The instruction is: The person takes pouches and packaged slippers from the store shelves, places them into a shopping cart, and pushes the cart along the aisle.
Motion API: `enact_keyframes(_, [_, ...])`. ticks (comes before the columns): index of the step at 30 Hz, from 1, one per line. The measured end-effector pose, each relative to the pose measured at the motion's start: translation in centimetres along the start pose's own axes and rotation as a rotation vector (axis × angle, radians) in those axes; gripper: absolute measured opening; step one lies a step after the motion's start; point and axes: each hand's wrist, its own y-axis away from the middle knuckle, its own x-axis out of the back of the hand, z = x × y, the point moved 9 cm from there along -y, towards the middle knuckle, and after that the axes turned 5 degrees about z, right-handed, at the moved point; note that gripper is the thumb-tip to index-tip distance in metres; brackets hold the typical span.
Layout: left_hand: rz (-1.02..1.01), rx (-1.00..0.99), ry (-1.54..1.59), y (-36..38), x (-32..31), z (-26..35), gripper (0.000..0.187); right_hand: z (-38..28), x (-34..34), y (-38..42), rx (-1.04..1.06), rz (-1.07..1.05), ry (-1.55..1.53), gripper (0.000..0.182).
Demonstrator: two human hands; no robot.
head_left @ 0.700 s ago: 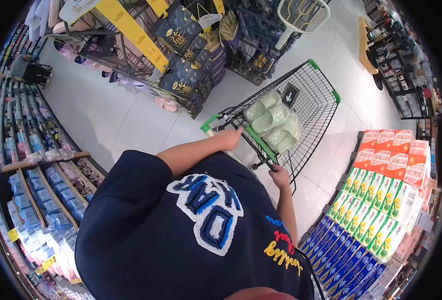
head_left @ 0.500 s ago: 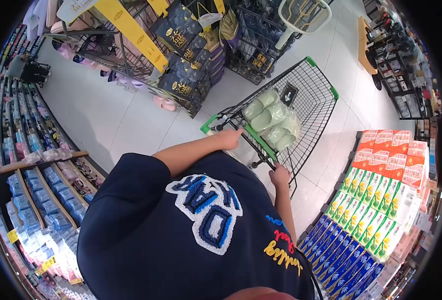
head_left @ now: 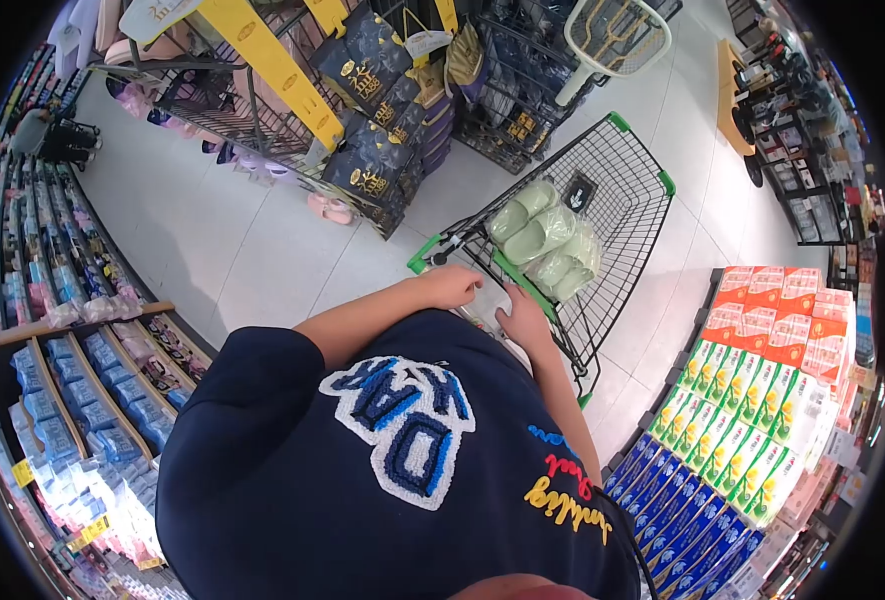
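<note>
A black wire shopping cart (head_left: 631, 190) with green corners stands ahead of me. Its green handle (head_left: 508, 268) runs just in front of my hands. My left hand (head_left: 449, 287) lies at the left part of that handle, its fingers curled over the bar. Beside it, at the handle's middle, is my right hand (head_left: 526, 320), with thumb and forefinger apart; its other fingers are partly hidden. In the cart lie pale green slippers (head_left: 548, 238) in clear plastic wrap, several together. A small dark sign (head_left: 579, 192) is behind them on the wire.
Dark gold-printed bags (head_left: 373, 150) hang on a rack ahead left, beside a white racket-shaped item (head_left: 618, 40). Stacked tissue packs (head_left: 733, 400) rise at the right. Shelves with blue packets (head_left: 113, 390) stand at the left. A person (head_left: 38, 135) is far left.
My right hand has moved left along the handle, from its right end to the middle. The left hand has drawn back slightly toward me. The cart has hardly moved.
</note>
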Motion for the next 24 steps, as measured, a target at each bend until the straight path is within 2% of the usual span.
enact_keyframes(2, [0.085, 0.017, 0.019, 0.7, 1.9, 0.1, 0.03, -2.6, 0.3, -1.7, 0.109, 0.039, -0.009, 0.057])
enact_keyframes(5, [0.241, 0.029, 0.12, 2.2, 5.4, -0.8, 0.029, -6.7, 0.2, -4.0, 0.192, -0.028, -0.04, 0.055])
enact_keyframes(8, [0.131, 0.094, 0.102, 3.6, 6.1, -2.8, 0.029, -10.3, -1.5, -5.7, 0.21, -0.241, -0.031, 0.052])
enact_keyframes(11, [0.02, 0.146, 0.101, 4.9, 6.2, -3.4, 0.03, -12.9, -3.0, -7.5, 0.236, -0.323, 0.033, 0.05])
enact_keyframes(14, [0.238, 0.136, 0.082, 6.0, 8.1, -5.0, 0.028, -14.7, -4.3, -9.8, 0.322, -0.25, 0.003, 0.054])
enact_keyframes(17, [0.457, 0.206, 0.251, 7.7, 11.0, -6.7, 0.034, -14.5, -5.7, -12.7, 0.236, -0.16, -0.166, 0.058])
enact_keyframes(20, [0.656, 0.342, 0.318, 10.5, 13.2, -8.7, 0.05, -14.4, -6.6, -15.1, -0.041, -0.174, -0.184, 0.066])
enact_keyframes(23, [1.052, 0.421, 0.106, 14.2, 16.0, -11.0, 0.066, -15.2, -8.0, -17.0, -0.04, -0.167, -0.163, 0.075])
enact_keyframes(24, [1.125, 0.421, 0.045, 15.1, 16.8, -11.4, 0.069, -14.8, -9.1, -17.8, -0.093, -0.183, -0.263, 0.079])
